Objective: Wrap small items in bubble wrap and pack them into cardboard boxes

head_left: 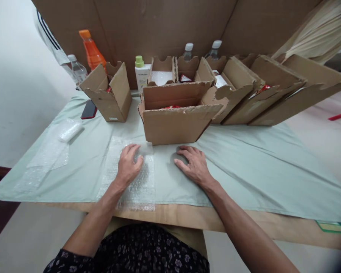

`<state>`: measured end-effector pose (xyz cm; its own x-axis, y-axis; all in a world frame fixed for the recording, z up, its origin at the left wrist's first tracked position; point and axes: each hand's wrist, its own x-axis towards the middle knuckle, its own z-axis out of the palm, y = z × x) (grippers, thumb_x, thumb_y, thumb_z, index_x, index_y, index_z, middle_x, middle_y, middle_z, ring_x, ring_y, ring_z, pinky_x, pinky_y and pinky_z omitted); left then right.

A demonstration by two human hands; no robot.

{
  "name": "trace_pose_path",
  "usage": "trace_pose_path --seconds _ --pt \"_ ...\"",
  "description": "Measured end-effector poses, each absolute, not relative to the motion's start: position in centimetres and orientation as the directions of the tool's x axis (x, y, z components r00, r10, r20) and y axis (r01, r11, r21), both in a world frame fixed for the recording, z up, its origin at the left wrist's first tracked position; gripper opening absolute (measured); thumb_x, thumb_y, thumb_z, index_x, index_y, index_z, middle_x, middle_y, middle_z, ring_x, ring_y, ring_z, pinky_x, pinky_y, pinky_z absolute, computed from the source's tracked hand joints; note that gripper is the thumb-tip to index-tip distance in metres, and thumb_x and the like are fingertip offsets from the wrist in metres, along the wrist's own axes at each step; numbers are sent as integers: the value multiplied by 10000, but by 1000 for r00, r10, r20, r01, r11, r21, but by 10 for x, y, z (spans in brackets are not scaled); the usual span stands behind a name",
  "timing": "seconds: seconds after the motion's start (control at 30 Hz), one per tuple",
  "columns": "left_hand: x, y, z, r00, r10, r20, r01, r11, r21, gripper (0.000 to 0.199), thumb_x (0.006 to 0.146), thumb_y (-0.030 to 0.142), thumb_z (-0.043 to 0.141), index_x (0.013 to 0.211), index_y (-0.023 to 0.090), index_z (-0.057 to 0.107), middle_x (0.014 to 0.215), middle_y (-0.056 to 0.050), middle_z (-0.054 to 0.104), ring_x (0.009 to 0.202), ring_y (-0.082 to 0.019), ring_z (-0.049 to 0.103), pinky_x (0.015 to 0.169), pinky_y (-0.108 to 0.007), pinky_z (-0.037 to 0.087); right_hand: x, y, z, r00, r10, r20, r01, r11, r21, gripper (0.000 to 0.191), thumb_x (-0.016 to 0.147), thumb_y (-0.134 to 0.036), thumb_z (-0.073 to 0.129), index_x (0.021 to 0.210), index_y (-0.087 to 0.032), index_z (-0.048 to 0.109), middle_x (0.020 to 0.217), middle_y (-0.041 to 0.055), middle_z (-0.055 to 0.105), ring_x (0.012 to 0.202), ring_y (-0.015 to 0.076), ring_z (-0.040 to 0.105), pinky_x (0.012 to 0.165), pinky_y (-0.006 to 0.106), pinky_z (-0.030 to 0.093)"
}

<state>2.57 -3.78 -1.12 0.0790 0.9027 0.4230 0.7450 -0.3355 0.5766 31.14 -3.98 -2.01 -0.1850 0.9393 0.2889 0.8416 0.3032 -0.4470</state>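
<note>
carton (179,128) partly blocks boxes (207,72) behind

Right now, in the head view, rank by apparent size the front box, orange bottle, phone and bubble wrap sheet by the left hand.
1. Front box and bubble wrap sheet: too close to rank
2. Orange bottle
3. Phone

Toward 12 o'clock, the front box (173,127) is matt brown corrugated cardboard, its wall smooth, its cut rims rough; the backdrop (159,30) beyond is matt cardboard too. At 7 o'clock the bubble wrap sheet (144,185) is clear, glossy, dimpled plastic. Matt, creased cloth (252,163) runs beneath, over a tabletop (170,215) of pale wood at 6 o'clock. The phone (88,109), between 9 and 10, looks smooth; the white bottle (142,76) at 11 is smooth plastic.
</note>
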Motion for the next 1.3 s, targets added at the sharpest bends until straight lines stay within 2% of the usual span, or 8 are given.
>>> trace_pose_path --seconds 0.13,0.33,0.63,0.9,1.0,1.1,1.2,1.3 --pt "25 -41 -17 191 914 357 780 -362 510 330 856 167 613 1169 186 714 1202 -117 717 1143 -294 654 1032 -500 548 306 -44 -16 -209 941 265 836 313 -450 285 917 -382 636 1103 -214 773 1315 122 731 1222 345 630 985 499 450" --pt "42 -63 -16 301 898 321 781 -425 457 336 856 157 633 1178 186 723 1240 -125 716 1153 -300 641 1018 -499 523 305 -46 -14 -154 948 278 744 296 -599 322 910 -345 594 1165 -224 749 1264 114 752 1202 324 655 980 494 491" --pt "66 -117 -6 641 707 300 509 -683 523 352 865 173 649 1210 180 713 1338 -148 687 1268 -315 600 1088 -529 498 293 -47 -12 -141 965 223 715 255 -651 394 893 -401 613 1205 -191 733 1244 135 764 1186 328 661 1036 515 488" --pt "65 -116 7 749 625 222 402 -694 597 367 857 184 641 1216 201 713 1329 -147 708 1348 -313 606 1133 -522 490 297 -59 7 -282 945 168 650 317 -691 231 896 -340 608 1003 -230 781 872 44 790 828 221 718 902 399 540" --pt "64 -112 13 746 608 271 342 -700 627 333 898 185 622 1218 204 709 1287 -126 740 1349 -290 625 1131 -498 504 306 -69 16 -221 951 217 644 309 -699 213 901 -320 589 962 -235 775 842 32 782 797 207 723 868 364 557" --pt "59 -111 14 641 664 385 356 -701 618 285 934 173 601 1197 207 707 1239 -111 759 1263 -267 675 1088 -484 530 325 -81 18 -51 960 276 678 237 -696 219 902 -346 598 973 -232 771 887 47 788 827 222 737 847 365 568" --pt "48 -108 9 476 768 429 549 -640 538 250 944 174 597 1167 198 708 1234 -127 741 1173 -277 687 1026 -490 547 349 -97 12 116 951 287 719 119 -685 224 895 -367 617 997 -236 767 895 48 788 817 231 742 825 371 577" --pt "34 -103 2 372 858 353 757 -501 419 283 917 185 613 1188 180 695 1265 -154 700 1149 -315 650 985 -509 543 366 -113 2 161 956 244 724 54 -687 222 897 -392 627 981 -238 762 863 49 785 777 233 739 789 371 587"
